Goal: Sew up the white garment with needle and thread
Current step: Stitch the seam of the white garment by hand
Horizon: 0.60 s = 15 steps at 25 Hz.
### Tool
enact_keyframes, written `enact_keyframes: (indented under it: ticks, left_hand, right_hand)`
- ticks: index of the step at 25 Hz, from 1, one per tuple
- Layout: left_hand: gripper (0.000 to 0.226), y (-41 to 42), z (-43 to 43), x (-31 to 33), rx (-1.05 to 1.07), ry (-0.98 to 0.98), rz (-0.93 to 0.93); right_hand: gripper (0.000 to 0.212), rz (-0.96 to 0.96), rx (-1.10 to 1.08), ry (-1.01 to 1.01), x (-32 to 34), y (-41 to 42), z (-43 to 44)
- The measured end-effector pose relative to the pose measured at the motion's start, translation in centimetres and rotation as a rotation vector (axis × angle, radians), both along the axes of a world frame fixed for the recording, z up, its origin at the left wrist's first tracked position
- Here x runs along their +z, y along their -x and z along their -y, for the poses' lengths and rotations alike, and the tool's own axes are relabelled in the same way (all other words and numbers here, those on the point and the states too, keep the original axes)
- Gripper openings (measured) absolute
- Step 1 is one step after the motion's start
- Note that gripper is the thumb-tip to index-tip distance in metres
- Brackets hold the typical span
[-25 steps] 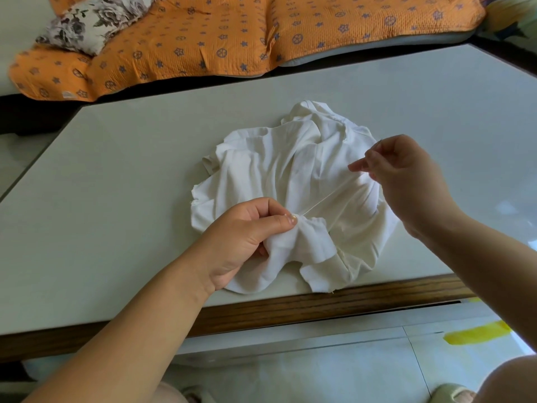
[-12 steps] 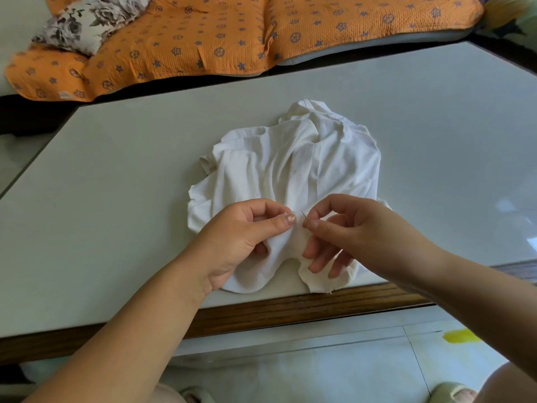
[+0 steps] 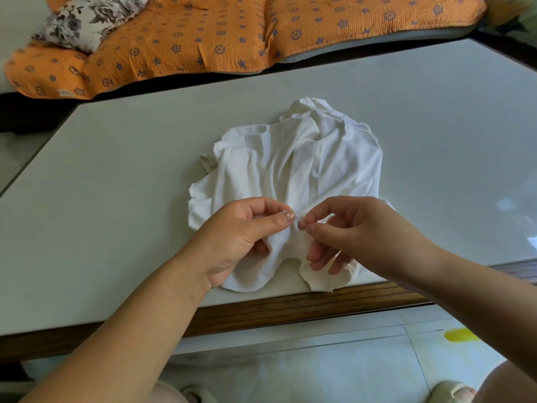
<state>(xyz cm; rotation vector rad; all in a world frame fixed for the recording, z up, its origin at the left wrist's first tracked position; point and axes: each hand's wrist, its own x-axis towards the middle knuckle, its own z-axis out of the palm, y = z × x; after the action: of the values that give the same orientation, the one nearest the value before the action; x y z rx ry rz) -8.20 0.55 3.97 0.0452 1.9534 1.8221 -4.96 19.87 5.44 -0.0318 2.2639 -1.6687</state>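
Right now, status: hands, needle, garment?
Left hand pinches the garment at a fold. Right hand pinches the needle, tip at that fold. Cloth lies bunched at the table edge. Thread too fine to see; nothing in the way.

We see a plain white crumpled cloth garment [image 3: 290, 164] on a pale grey-green smooth table top [image 3: 116, 170], whose front edge is a dark brown wood-grain strip [image 3: 290, 306]. We make out a thin silver metal needle [image 3: 300, 219] against the white. Behind, we find an orange quilted fabric cover [image 3: 203, 33] dotted with purplish-blue stars and wheel motifs, and a cream cushion [image 3: 87, 21] printed with dark grey roses. Below, we note pale greenish-white floor tiles [image 3: 319, 373] bearing one yellow streak [image 3: 460, 335].
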Motion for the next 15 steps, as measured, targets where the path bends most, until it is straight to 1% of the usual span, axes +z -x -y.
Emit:
enact_keyframes:
  ticks: [7,11,15]
  left_hand:
    - [0.019,0.02,0.03,-0.14,0.012,0.004,-0.028]
    - [0.019,-0.10,-0.08,-0.09,0.021,0.003,-0.045]
    - [0.009,-0.16,-0.33,-0.06,0.025,0.070,-0.119]
  right_hand:
    - [0.009,-0.019,-0.014,-0.029,-0.03,-0.06,0.26]
    - [0.009,-0.022,-0.015,-0.053,0.00,-0.05,0.30]
    - [0.009,-0.024,-0.027,-0.084,-0.16,-0.04,0.52]
